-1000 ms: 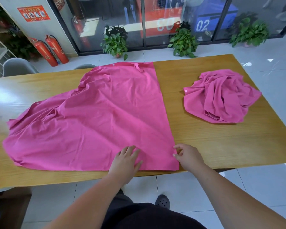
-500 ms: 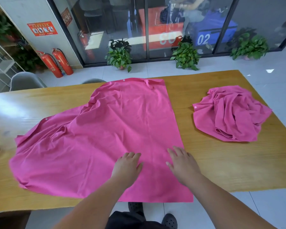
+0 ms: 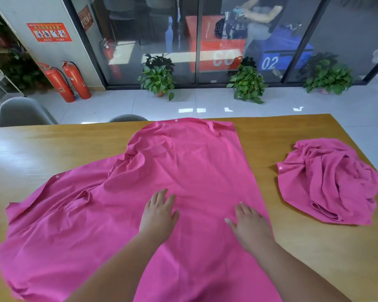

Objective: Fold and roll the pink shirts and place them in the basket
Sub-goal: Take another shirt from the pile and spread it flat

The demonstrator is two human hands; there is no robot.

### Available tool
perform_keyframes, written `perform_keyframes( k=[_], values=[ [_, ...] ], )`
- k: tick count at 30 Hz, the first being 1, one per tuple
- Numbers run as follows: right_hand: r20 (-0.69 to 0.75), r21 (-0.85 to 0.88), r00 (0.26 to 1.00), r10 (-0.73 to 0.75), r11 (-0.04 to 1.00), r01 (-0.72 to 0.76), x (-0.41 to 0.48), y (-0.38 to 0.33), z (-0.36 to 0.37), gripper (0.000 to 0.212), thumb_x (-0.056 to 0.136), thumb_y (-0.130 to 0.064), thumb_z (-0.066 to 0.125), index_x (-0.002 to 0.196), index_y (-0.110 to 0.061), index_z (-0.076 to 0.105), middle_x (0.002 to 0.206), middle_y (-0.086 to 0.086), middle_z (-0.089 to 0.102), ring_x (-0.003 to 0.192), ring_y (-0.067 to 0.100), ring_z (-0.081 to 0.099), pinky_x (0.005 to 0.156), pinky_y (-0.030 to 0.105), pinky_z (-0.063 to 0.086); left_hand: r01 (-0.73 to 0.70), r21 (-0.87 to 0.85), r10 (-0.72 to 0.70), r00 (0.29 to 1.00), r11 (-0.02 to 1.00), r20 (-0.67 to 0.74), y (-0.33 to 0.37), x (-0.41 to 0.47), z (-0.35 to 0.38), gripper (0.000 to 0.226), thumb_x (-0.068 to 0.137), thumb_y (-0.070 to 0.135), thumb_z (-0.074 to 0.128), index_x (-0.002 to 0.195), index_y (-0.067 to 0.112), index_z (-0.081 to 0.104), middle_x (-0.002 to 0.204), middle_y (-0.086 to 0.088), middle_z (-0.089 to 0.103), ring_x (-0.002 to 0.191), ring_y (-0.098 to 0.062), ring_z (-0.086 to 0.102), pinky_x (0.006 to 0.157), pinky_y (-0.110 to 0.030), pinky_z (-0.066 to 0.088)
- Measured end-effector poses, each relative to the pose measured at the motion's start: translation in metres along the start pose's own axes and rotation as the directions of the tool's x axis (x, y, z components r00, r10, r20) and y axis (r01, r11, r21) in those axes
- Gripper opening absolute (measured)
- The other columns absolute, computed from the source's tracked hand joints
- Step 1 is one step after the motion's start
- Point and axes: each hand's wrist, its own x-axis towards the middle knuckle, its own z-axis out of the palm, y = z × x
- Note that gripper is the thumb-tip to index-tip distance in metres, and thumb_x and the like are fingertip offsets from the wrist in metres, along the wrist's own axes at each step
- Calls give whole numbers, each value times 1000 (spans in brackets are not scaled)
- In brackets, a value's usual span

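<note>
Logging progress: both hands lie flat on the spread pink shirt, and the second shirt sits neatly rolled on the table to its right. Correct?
Not quite: the head view shows the second shirt crumpled, not rolled. It does sit on the table right of the spread shirt, where the left hand and right hand lie flat.

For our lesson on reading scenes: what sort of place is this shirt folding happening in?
Probably an office or commercial lobby, not a home: two red fire extinguishers below a red wall poster, a dark-framed glass partition wall, and green potted plants lined along it.
</note>
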Motion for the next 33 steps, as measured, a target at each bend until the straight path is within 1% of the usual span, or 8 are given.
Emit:
perform_keyframes(
  k=[3, 5, 9, 14, 19, 24, 28, 33],
  values=[
    [-20, -71, 990, 140, 987, -142, 17, -4, -13, 66, 104, -72, 22, 137, -22, 50, 122, 6, 62, 109, 26, 65, 81, 40, 52, 15, 21, -15, 1000, 1000, -15, -22, 25, -5, 55, 96, 38, 65, 147, 20, 53, 162, -16, 41, 151, -38, 36, 122, -50, 37],
    [-20, -46, 985, 174, 984, -175, 33, -5, -28, 63, 105, -70, 21, 129, -22, 55, 114, 4, 65, 104, 26, 66, 78, 40, 50, 32, 20, -31, 999, 999, -23, -34, 47, -10, 57, 97, 38, 65, 149, 18, 52, 164, -18, 38, 154, -39, 33, 125, -52, 34],
    [-124, -22, 986, 107, 994, -110, 82, -2, -55, 61, 108, -62, 23, 142, -22, 53, 137, 4, 57, 127, 25, 53, 94, 42, 50, 56, 12, -56, 998, 998, -16, -41, 98, -22, 63, 103, 44, 57, 158, 19, 42, 172, -14, 26, 161, -35, 20, 129, -51, 26],
    [-86, 83, 996, -20, 996, 27, 171, 11, -86, 65, 111, -52, 28, 167, -21, 22, 176, 2, 15, 162, 25, 14, 128, 46, 25, 103, 26, -103, 995, 994, -3, -48, 159, -23, 70, 107, 56, 38, 167, 23, 23, 177, -11, 8, 164, -31, 1, 132, -51, 13],
    [-129, 69, 985, -116, 990, 126, 265, 24, -107, 61, 113, -41, 27, 169, -19, 17, 177, 0, 6, 163, 23, 7, 130, 49, 20, 147, 63, -147, 989, 987, 0, -58, 216, -7, 73, 106, 63, 32, 168, 27, 22, 176, -12, 13, 163, -35, 6, 131, -54, 14],
    [-175, 74, 965, -196, 975, 211, 352, 26, -129, 60, 110, -25, 36, 167, -22, 18, 174, 1, 20, 157, 25, 23, 127, 48, 28, 203, 81, -204, 979, 976, 8, -63, 253, 17, 77, 104, 69, 24, 167, 25, 23, 176, -9, 15, 163, -35, 7, 131, -56, 15],
    [-185, 229, 977, -103, 963, 145, 408, 27, -143, 67, 111, -35, 39, 169, -26, 7, 177, -4, -9, 163, 31, 4, 130, 52, 22, 184, 138, -182, 983, 973, -25, -64, 266, 34, 86, 102, 76, 19, 169, 21, 19, 177, -9, 8, 164, -33, -3, 131, -57, 7],
    [-415, 358, 905, 95, 931, 66, 388, 6, -123, 69, 112, -41, 37, 169, -13, 10, 178, 1, -5, 163, 26, 5, 131, 45, 21, 144, 151, -134, 988, 978, -70, -65, 268, 38, 86, 104, 75, 23, 169, 20, 19, 178, -7, 5, 164, -29, -8, 132, -54, 3]
  ],
)
